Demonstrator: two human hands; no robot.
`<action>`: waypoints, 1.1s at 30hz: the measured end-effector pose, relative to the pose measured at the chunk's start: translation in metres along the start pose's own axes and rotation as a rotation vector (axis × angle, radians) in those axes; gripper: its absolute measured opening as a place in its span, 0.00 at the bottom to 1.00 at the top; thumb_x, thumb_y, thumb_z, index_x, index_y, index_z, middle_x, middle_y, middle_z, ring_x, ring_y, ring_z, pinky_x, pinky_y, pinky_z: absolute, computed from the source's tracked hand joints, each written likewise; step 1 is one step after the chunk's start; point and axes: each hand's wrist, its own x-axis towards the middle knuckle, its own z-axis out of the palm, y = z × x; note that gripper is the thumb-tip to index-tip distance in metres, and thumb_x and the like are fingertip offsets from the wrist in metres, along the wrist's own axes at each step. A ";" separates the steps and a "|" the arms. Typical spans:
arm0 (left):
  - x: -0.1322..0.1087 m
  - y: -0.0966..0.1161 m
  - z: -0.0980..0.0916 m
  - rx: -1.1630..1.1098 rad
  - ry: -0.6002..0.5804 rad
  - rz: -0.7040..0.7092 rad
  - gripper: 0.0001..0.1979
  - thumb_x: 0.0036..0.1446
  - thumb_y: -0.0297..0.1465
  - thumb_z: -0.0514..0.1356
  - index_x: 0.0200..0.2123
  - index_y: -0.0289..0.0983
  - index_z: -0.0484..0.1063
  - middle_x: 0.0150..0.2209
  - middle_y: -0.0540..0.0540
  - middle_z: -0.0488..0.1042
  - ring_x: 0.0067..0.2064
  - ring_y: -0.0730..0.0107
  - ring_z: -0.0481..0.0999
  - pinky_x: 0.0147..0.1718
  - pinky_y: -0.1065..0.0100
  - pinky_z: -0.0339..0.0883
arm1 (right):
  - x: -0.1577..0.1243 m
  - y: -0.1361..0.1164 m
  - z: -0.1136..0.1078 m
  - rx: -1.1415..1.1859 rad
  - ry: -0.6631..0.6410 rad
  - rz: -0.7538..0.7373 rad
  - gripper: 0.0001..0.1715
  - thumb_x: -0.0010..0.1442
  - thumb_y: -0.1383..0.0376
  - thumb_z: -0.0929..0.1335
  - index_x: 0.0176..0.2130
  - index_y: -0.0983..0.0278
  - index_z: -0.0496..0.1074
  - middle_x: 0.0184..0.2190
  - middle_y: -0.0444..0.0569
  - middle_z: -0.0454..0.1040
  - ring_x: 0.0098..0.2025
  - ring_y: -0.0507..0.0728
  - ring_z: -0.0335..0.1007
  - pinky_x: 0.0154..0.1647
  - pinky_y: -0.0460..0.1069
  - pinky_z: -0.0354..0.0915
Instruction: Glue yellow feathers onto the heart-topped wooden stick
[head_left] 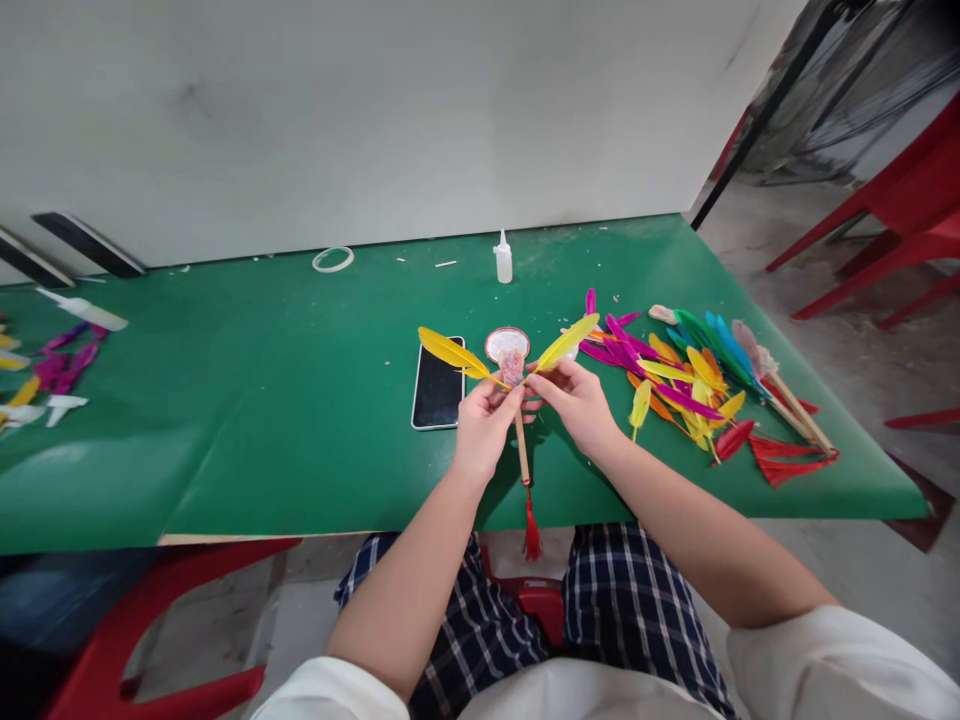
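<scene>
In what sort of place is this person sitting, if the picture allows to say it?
Probably a simple craft workshop, judging by the pile of loose, brightly coloured feathers, the small white squeeze bottle with a pointed nozzle, and the wooden stick with a red tassel, all at a green-covered table.

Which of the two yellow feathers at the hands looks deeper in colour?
The golden feather by the left hand; the lemon feather by the right hand is paler.

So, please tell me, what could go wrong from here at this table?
The left feather could slip or twist, since the left hand seems to pinch it only near its base. It also reaches across the phone and might brush it. The right forearm passes close to the feather pile and could scatter it.
</scene>
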 end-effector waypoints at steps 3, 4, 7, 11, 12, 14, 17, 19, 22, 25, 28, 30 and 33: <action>0.000 -0.001 0.000 0.000 -0.002 0.000 0.18 0.49 0.34 0.63 0.43 0.34 0.71 0.33 0.45 0.77 0.30 0.68 0.78 0.24 0.72 0.72 | 0.000 -0.001 0.000 0.000 0.005 -0.010 0.15 0.47 0.59 0.71 0.34 0.64 0.73 0.33 0.47 0.76 0.32 0.53 0.72 0.33 0.49 0.70; 0.000 -0.001 0.000 0.000 -0.006 0.002 0.18 0.49 0.34 0.63 0.43 0.34 0.71 0.34 0.44 0.77 0.30 0.68 0.78 0.24 0.73 0.72 | -0.001 -0.002 0.000 -0.007 0.002 -0.011 0.14 0.46 0.59 0.71 0.34 0.64 0.74 0.33 0.47 0.76 0.32 0.53 0.72 0.34 0.49 0.70; 0.000 -0.001 -0.001 -0.004 -0.026 0.004 0.18 0.48 0.34 0.63 0.44 0.35 0.71 0.37 0.43 0.77 0.31 0.68 0.78 0.26 0.72 0.72 | -0.001 -0.003 0.000 -0.012 0.013 -0.015 0.13 0.45 0.60 0.72 0.33 0.64 0.74 0.33 0.47 0.77 0.32 0.53 0.72 0.35 0.49 0.69; -0.001 0.000 0.000 -0.003 -0.042 -0.008 0.19 0.47 0.34 0.64 0.45 0.36 0.71 0.39 0.43 0.77 0.33 0.67 0.78 0.28 0.70 0.73 | -0.001 -0.004 0.000 -0.023 0.038 -0.030 0.12 0.45 0.60 0.72 0.31 0.64 0.75 0.31 0.46 0.77 0.29 0.52 0.71 0.34 0.49 0.69; -0.001 0.000 -0.001 -0.001 -0.043 -0.008 0.19 0.47 0.34 0.64 0.44 0.36 0.71 0.39 0.43 0.77 0.34 0.67 0.78 0.28 0.70 0.73 | -0.001 -0.004 0.000 -0.031 0.040 -0.035 0.11 0.45 0.60 0.72 0.31 0.64 0.75 0.30 0.46 0.76 0.29 0.52 0.71 0.34 0.48 0.68; 0.000 0.000 -0.001 0.002 -0.042 -0.002 0.18 0.48 0.35 0.64 0.43 0.35 0.72 0.39 0.43 0.77 0.33 0.67 0.78 0.28 0.70 0.74 | -0.001 -0.003 0.000 -0.043 0.038 -0.042 0.11 0.45 0.60 0.72 0.30 0.64 0.74 0.28 0.45 0.76 0.29 0.51 0.71 0.34 0.48 0.68; 0.001 -0.002 -0.002 0.013 -0.037 0.016 0.17 0.49 0.36 0.63 0.42 0.34 0.72 0.36 0.43 0.77 0.33 0.67 0.78 0.28 0.70 0.74 | 0.000 -0.002 -0.001 -0.057 0.030 -0.046 0.10 0.45 0.60 0.72 0.29 0.64 0.74 0.28 0.45 0.76 0.29 0.52 0.71 0.34 0.48 0.68; 0.001 -0.003 -0.002 0.024 -0.036 0.024 0.17 0.49 0.36 0.63 0.42 0.34 0.72 0.35 0.44 0.78 0.32 0.67 0.78 0.28 0.70 0.74 | 0.000 -0.001 -0.002 -0.066 0.022 -0.052 0.11 0.46 0.60 0.72 0.30 0.64 0.74 0.29 0.45 0.76 0.30 0.52 0.71 0.34 0.48 0.69; 0.001 -0.004 -0.002 0.027 -0.039 0.032 0.17 0.49 0.36 0.63 0.41 0.34 0.72 0.34 0.44 0.78 0.32 0.67 0.78 0.29 0.69 0.74 | 0.000 0.001 -0.003 -0.074 0.008 -0.058 0.12 0.46 0.59 0.72 0.30 0.64 0.74 0.29 0.45 0.76 0.30 0.52 0.72 0.34 0.49 0.69; 0.001 -0.005 -0.002 0.025 -0.042 0.038 0.16 0.49 0.36 0.63 0.41 0.34 0.72 0.33 0.44 0.78 0.32 0.66 0.79 0.30 0.68 0.74 | 0.000 0.001 -0.003 -0.081 0.008 -0.063 0.12 0.46 0.59 0.72 0.30 0.64 0.73 0.29 0.45 0.76 0.30 0.52 0.72 0.35 0.49 0.69; 0.001 -0.006 -0.003 0.033 -0.041 0.036 0.17 0.49 0.37 0.63 0.41 0.34 0.72 0.32 0.44 0.78 0.32 0.66 0.79 0.31 0.67 0.75 | 0.000 0.000 -0.003 -0.105 0.017 -0.071 0.12 0.46 0.59 0.72 0.29 0.64 0.73 0.28 0.45 0.76 0.30 0.52 0.72 0.34 0.48 0.69; 0.001 -0.006 -0.003 0.038 -0.041 0.038 0.17 0.49 0.37 0.63 0.40 0.33 0.72 0.32 0.44 0.78 0.32 0.66 0.79 0.31 0.67 0.75 | 0.000 0.000 -0.003 -0.125 0.024 -0.078 0.11 0.46 0.59 0.72 0.28 0.64 0.73 0.28 0.45 0.76 0.30 0.52 0.71 0.33 0.47 0.68; 0.001 -0.007 -0.004 0.034 -0.041 0.040 0.17 0.49 0.37 0.63 0.40 0.33 0.72 0.31 0.45 0.78 0.31 0.66 0.79 0.32 0.66 0.75 | 0.000 -0.001 -0.004 -0.158 0.031 -0.085 0.12 0.46 0.59 0.72 0.27 0.65 0.72 0.27 0.45 0.75 0.30 0.52 0.71 0.33 0.47 0.68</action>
